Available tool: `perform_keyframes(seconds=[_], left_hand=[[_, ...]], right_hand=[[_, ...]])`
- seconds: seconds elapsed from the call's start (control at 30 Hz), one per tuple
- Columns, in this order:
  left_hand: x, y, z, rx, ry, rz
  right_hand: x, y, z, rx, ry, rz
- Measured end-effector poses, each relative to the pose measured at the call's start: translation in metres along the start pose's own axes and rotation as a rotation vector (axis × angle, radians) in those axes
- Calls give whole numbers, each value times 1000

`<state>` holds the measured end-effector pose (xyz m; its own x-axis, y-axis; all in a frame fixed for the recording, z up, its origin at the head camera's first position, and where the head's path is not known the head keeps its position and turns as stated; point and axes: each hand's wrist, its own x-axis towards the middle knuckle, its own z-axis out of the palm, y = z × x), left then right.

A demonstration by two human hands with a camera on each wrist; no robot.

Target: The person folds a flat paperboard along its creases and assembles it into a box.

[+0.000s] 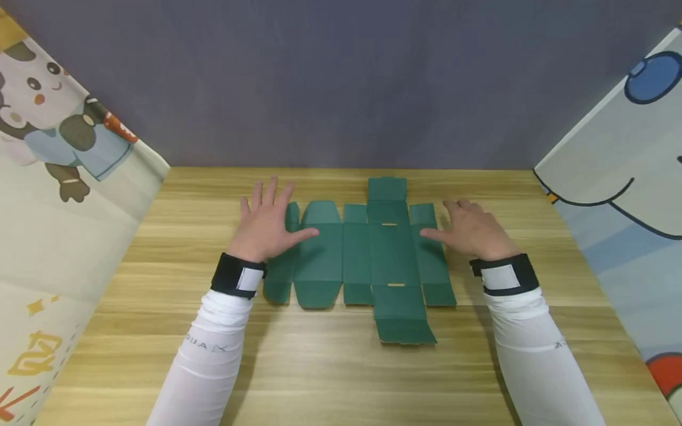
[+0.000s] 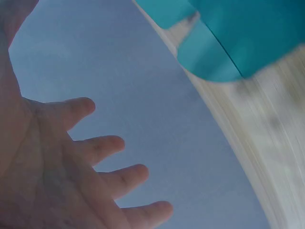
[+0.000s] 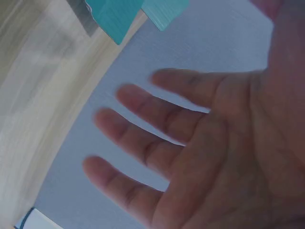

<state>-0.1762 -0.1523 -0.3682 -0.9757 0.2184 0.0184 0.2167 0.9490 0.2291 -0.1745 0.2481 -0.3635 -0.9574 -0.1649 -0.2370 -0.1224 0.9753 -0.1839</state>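
Note:
A green cardboard box blank (image 1: 394, 254) lies unfolded on the wooden table, its panels creased and its flaps spread. The flap at its near end tilts up slightly. Over its left end hovers my left hand (image 1: 264, 228), fingers spread and thumb pointing inward across the panels. My right hand (image 1: 471, 229) is held at the blank's right edge, thumb reaching over the right panel. Both wrist views show bare palms with nothing in them; a corner of the blank (image 2: 257, 33) appears beyond the left palm, and flaps of it (image 3: 114, 19) beyond the right.
The light wooden table (image 1: 319, 378) ends at a plain grey-blue wall (image 1: 341, 83) at the back. Cloth panels with cartoon prints (image 1: 64, 236) hang on the left and right sides. A black band with a white patch circles each wrist.

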Motion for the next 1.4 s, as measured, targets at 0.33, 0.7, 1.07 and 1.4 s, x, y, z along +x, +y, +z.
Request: perform_keyframes(seconds=[0.33,0.7,1.07,1.4], left_hand=[[-3,34,12,15,-31,172],[-6,54,21,7,-34,241],[-3,56,16,-34,3,248],[22,79,-1,-129,123,335]], right_hand=[[7,11,15,70,-105,-13],[16,12,28,236,-116,3],[15,9,19,473,-103,-90],[-3,-11,-1,483,9,-157]])
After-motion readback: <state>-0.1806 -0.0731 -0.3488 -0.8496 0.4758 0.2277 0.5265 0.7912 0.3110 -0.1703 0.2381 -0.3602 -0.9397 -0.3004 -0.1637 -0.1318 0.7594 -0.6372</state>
